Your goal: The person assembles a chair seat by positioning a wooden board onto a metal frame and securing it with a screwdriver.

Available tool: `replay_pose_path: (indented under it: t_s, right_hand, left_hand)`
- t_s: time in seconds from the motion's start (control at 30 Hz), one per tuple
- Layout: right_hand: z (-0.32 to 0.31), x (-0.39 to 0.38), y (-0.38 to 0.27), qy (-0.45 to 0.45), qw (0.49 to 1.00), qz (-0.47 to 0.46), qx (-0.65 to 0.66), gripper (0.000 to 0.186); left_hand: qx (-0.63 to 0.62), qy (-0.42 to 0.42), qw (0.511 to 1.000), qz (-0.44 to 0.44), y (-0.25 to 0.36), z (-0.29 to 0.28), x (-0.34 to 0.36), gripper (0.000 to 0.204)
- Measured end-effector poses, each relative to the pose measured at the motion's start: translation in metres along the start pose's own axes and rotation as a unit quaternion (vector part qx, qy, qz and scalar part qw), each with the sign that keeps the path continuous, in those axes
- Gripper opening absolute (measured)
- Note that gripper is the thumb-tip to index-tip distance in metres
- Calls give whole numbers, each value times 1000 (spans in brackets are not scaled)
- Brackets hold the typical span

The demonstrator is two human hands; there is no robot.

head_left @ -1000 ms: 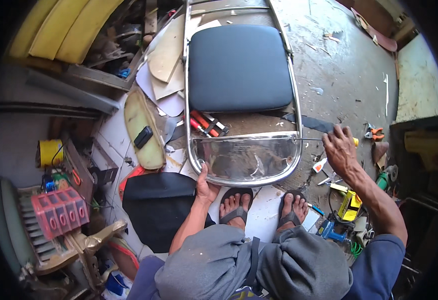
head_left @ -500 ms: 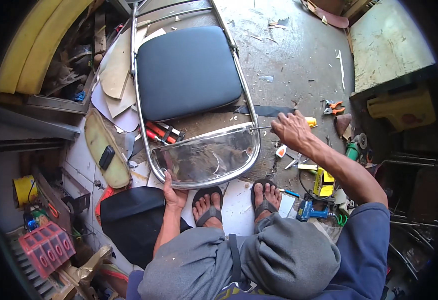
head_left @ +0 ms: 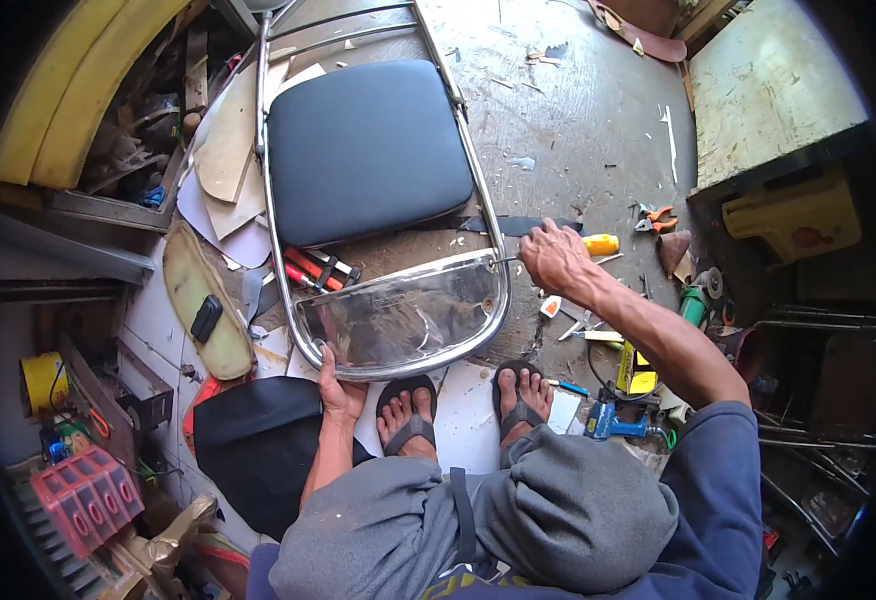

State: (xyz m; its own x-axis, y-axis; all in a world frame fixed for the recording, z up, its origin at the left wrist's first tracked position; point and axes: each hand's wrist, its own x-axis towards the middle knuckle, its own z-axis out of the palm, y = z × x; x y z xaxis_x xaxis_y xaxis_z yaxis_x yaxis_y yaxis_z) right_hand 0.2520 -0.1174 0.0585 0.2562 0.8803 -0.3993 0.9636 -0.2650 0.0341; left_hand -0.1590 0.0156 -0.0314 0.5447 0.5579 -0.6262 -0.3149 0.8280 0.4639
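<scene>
A folding chair lies on the floor, its chrome tube frame (head_left: pixel 272 180) around a black padded seat (head_left: pixel 368 150). A shiny curved metal back panel (head_left: pixel 398 312) fills the rounded end nearest me. My left hand (head_left: pixel 338 390) grips that end at its near left, thumb against the tube and fingers partly hidden below. My right hand (head_left: pixel 556 262) is closed around a screwdriver (head_left: pixel 509 261); its thin shaft meets the frame at the panel's right corner, while its handle is hidden in the fist. Just beyond the right hand is a yellow handle (head_left: pixel 602 244).
Orange-handled pliers (head_left: pixel 656 218), a green angle grinder (head_left: pixel 696 300) and a blue power drill (head_left: pixel 616 422) lie at the right. Red clamps (head_left: pixel 313 268) are beside the seat. Black sheet material (head_left: pixel 253 440) and a worn pad (head_left: pixel 208 310) lie left. My sandalled feet are close to the frame.
My right hand has turned and shifted left toward the frame, showing more of the yellow handle behind it. The left hand keeps its grip. The whole view has shifted slightly.
</scene>
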Motion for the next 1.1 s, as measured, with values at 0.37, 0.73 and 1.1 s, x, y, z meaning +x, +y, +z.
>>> replay_pose_path:
  t_s: [0.37, 0.73, 1.1]
  right_hand:
    - [10, -9, -10, 82, 992, -67, -63, 25]
    - [12, 4, -10, -7, 1000, 3, 24, 24]
    - [18, 12, -25, 32, 998, -6, 45, 24]
  left_hand:
    - [-2, 10, 1000, 2, -3, -7, 4, 50]
    - [-4, 8, 1000, -1, -1, 0, 0, 52]
    - [11, 34, 999, 5, 0, 2, -1, 52]
